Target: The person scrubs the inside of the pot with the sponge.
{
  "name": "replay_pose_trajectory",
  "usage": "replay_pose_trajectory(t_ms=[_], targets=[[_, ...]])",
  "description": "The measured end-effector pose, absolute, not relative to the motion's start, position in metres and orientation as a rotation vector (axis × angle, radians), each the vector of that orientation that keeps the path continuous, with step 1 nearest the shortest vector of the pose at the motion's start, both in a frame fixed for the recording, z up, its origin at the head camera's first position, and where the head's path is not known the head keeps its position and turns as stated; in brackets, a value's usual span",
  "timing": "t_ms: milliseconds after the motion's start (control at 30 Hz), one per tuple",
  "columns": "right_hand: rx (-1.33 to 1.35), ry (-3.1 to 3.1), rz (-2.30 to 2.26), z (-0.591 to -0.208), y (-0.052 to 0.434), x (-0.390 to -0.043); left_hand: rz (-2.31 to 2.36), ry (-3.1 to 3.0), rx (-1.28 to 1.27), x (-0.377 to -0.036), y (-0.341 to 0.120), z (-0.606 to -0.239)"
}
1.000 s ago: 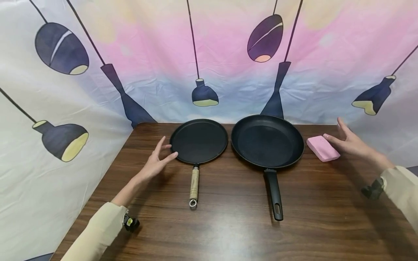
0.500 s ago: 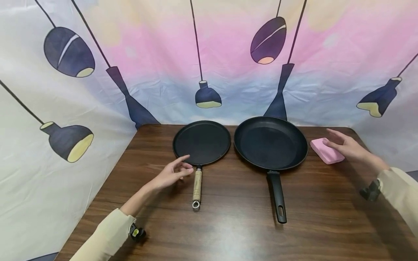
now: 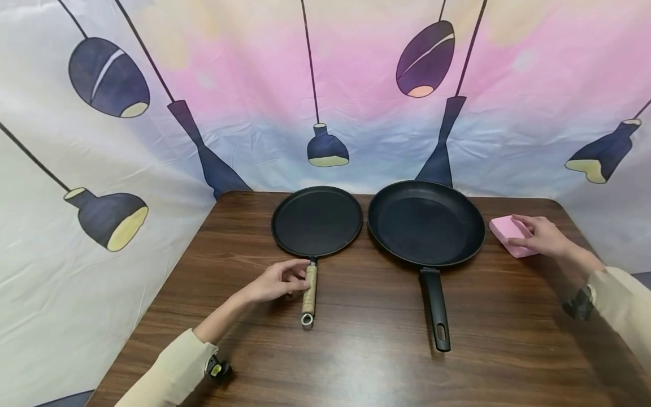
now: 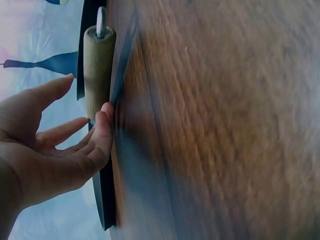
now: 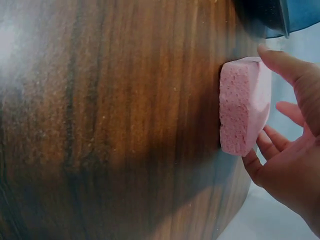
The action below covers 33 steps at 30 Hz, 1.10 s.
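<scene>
So on the wooden counter (image 3: 356,362) there are two pans and one sponge, plus two hands in cream sleeves working at once.

Count first: one flat black griddle pan (image 3: 317,221) with a short wooden handle (image 3: 309,290) ending in a metal ring, one deeper black frying pan (image 3: 426,222) with a long black handle, and one pink sponge (image 3: 508,233). Both pans sit side by side along the back edge of the counter, rims just about touching, handles pointing toward the front edge. The sponge is near the back right corner, just beside the frying pan's rim.

The griddle is thin, nearly rimless, matte dark inside. Its handle is pale, light-tan wood, round like a dowel, lying flat on the counter.

The left hand (image 3: 277,281) is at that wooden handle: from the wrist view the fingers (image 4: 102,131) are loosely extended, fingertips just touching the handle's side, thumb spread apart above it, not wrapped round yet.

The right hand (image 3: 543,236) is on the sponge. Its grip looks like a pinch closing in: thumb on one long edge, fingers (image 5: 264,148) curling under the other. The sponge is a rounded rectangular block, porous texture, resting flat on the counter.
</scene>
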State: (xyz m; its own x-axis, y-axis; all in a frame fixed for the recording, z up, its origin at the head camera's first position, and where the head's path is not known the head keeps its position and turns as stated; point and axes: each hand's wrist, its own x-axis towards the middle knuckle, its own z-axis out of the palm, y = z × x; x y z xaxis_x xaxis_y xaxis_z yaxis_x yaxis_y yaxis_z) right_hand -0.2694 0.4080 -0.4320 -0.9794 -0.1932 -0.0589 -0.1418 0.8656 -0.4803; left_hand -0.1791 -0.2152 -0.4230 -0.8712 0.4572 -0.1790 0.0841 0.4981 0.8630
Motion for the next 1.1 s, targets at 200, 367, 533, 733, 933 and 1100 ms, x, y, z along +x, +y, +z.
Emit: replay_pose_trajectory(t_ms=[200,367,533,733,933,1100], targets=[[-0.229,2.986,-0.645,-0.434,0.41,-0.268,1.433,2.293,0.333,-0.174,-0.208,-0.427],[-0.218,3.058,-0.614,-0.427,0.411,-0.268,1.514,2.22,0.225,-0.171,-0.204,-0.43],[-0.314,3.14,-0.616,-0.409,0.404,-0.274,1.569,2.17,0.157,-0.17,-0.204,-0.431],[-0.414,3.17,-0.659,-0.375,0.378,-0.282,1.617,2.124,0.108,-0.169,-0.206,-0.431],[-0.446,3.079,-0.701,-0.343,0.336,-0.289,1.63,2.046,0.103,-0.161,-0.212,-0.429],[-0.494,3.052,-0.769,-0.325,0.3,-0.294,1.631,2.006,0.128,-0.158,-0.209,-0.427]])
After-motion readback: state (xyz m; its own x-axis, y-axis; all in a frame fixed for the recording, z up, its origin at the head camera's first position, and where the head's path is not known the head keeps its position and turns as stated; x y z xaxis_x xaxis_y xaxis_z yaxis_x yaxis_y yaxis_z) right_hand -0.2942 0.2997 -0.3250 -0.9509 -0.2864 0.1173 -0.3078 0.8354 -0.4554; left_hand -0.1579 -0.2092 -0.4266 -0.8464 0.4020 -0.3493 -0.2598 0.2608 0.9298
